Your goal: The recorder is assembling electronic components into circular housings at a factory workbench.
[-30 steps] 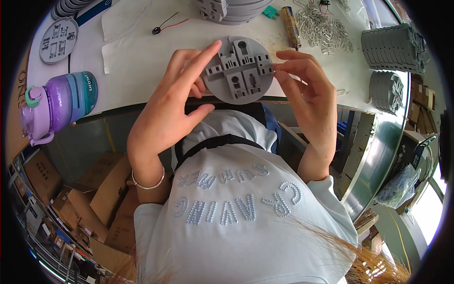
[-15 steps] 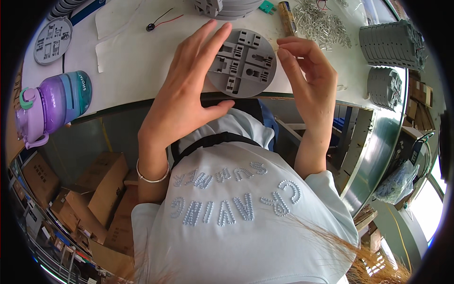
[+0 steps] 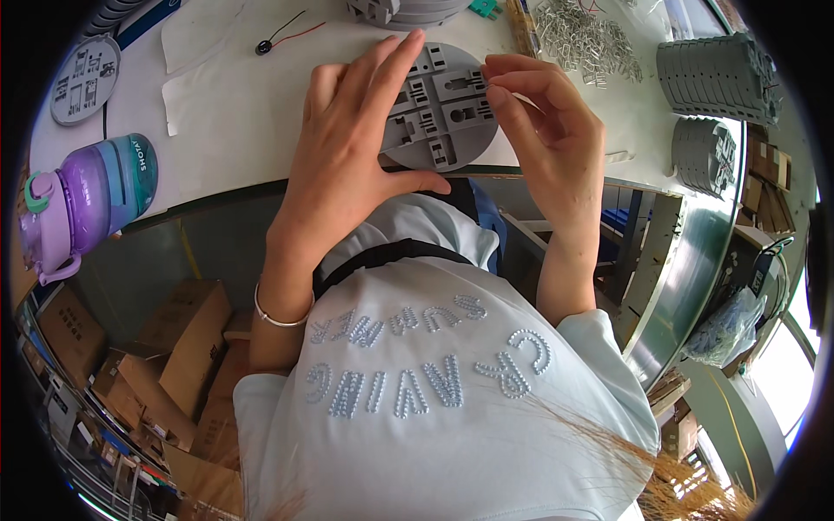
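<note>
A round grey plastic disc (image 3: 441,106) with raised blocks and slots lies near the table's front edge. Around its left side curves my left hand (image 3: 347,143), fingers stretched and thumb apart by the near rim. The index finger overlaps the disc's far left part; whether it presses on it I cannot tell. At the right rim, my right hand (image 3: 552,126) is closed in a pinch, its fingertips over the slotted blocks. Anything between those fingertips is too small to make out. A heap of small bent metal pieces (image 3: 586,43) lies beyond my right hand.
Stacked grey discs stand at the far edge (image 3: 408,10) and on the right (image 3: 717,82). A purple and teal bottle (image 3: 100,195) and another slotted disc (image 3: 85,80) are on the left. A small round part with wires (image 3: 263,48) lies behind my left hand.
My right hand has moved left, bringing its pinched fingertips over the disc's right edge. My left hand has come closer around the disc. The whole view has shifted slightly.
</note>
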Demonstrator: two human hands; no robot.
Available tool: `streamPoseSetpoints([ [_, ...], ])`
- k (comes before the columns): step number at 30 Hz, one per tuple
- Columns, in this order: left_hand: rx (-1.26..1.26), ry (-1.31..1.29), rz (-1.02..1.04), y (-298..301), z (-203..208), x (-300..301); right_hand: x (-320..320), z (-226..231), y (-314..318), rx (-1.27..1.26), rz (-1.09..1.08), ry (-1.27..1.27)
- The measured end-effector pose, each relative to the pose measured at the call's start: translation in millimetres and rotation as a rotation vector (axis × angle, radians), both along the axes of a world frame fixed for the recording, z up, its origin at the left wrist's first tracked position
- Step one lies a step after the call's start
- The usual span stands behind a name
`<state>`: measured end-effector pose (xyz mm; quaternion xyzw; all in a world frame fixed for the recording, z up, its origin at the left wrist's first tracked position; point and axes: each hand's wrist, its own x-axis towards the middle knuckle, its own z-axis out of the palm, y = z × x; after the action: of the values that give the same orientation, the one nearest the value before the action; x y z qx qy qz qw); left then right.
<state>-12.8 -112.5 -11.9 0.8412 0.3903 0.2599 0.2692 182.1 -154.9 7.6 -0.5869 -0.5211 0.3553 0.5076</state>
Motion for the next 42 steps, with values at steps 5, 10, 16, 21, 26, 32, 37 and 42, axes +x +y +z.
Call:
streamPoseSetpoints([
  [5, 0.017, -0.009, -0.007, -1.3, -0.7, 1.5, 4.7, 8.3, -5.9, 0.003, -0.018, -0.088],
  [10, -0.042, -0.056, -0.002, -3.5, 0.6, 1.8, -1.6, 19.7, -20.1, -0.117, 0.020, -0.024],
  [16, 0.000, -0.076, 0.086, -6.0, -4.2, 7.5, -20.6, 1.4, -32.5, -0.026, -0.016, -0.210],
  [21, 0.032, -0.059, 0.104, -6.1, -4.8, 7.7, -25.5, -3.2, -35.7, -0.029, -0.078, -0.154],
  [26, 0.042, -0.039, 0.114, -6.2, -6.5, 8.1, -24.9, -6.1, -35.7, -0.023, -0.089, -0.228],
  [32, -0.001, -0.039, 0.109, -6.8, -9.5, 7.0, -25.0, -1.5, -36.4, -0.027, -0.001, -0.322],
  [37, -0.011, -0.046, 0.112, -4.9, -8.5, 7.4, -12.3, 12.9, -33.2, -0.162, 0.079, -0.257],
  [42, -0.007, -0.040, 0.115, -5.5, -7.5, 8.1, -10.8, 16.0, -31.0, -0.208, 0.108, -0.234],
])
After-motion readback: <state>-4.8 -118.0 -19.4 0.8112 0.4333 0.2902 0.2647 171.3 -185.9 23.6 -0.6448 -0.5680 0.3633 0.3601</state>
